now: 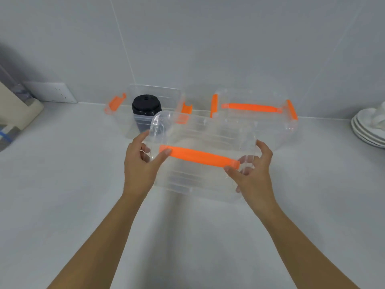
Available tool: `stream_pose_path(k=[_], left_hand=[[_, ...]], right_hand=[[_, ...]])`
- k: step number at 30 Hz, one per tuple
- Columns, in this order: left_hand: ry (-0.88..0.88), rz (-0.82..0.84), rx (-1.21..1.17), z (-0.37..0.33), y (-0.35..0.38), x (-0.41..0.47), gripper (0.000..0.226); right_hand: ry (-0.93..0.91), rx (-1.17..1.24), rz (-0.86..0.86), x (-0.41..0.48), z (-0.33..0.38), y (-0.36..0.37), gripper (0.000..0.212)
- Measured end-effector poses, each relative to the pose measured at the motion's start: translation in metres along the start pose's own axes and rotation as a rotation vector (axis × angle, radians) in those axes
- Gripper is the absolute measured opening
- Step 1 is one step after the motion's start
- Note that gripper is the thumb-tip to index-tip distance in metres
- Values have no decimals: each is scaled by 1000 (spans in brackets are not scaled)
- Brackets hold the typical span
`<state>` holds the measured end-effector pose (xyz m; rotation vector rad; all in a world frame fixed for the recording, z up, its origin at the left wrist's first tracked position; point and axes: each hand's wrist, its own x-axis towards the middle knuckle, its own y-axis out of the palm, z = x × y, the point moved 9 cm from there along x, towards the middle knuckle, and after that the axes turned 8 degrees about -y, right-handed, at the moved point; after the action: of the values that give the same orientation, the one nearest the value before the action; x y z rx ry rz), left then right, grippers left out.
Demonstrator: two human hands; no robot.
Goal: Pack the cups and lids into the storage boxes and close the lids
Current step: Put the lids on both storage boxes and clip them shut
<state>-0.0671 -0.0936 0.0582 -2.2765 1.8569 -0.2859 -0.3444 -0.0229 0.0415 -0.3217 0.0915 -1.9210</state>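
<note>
I hold a clear plastic box lid with an orange handle above the counter, tilted toward me. My left hand grips its left edge and my right hand grips its right edge. Behind it at the back left stands an open clear storage box with orange side latches, and a stack of black cup lids sits inside it. At the back right is a second clear storage box, shut with its own orange-handled lid and orange latches up.
White plates are stacked at the right edge of the grey counter. A beige appliance stands at the far left, beside a wall socket. The tiled wall runs close behind the boxes.
</note>
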Motion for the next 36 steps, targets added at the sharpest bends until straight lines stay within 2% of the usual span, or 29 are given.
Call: stream_pose_path(k=[7, 12, 18, 27, 36], left_hand=[[56, -55, -37, -24, -38, 50, 53], [109, -34, -32, -42, -64, 100, 50], [73, -32, -7, -53, -90, 160, 58], [42, 14, 20, -67, -88, 228, 66], [-114, 95, 129, -18, -66, 261, 72]], right_hand=[[-34, 9, -10, 44, 34, 46, 85], [-52, 23, -27, 76, 60, 86, 85], [-26, 31, -16, 116, 84, 130, 82], [-68, -265, -13, 167, 104, 156, 88], [33, -390, 43, 184, 67, 177, 82]])
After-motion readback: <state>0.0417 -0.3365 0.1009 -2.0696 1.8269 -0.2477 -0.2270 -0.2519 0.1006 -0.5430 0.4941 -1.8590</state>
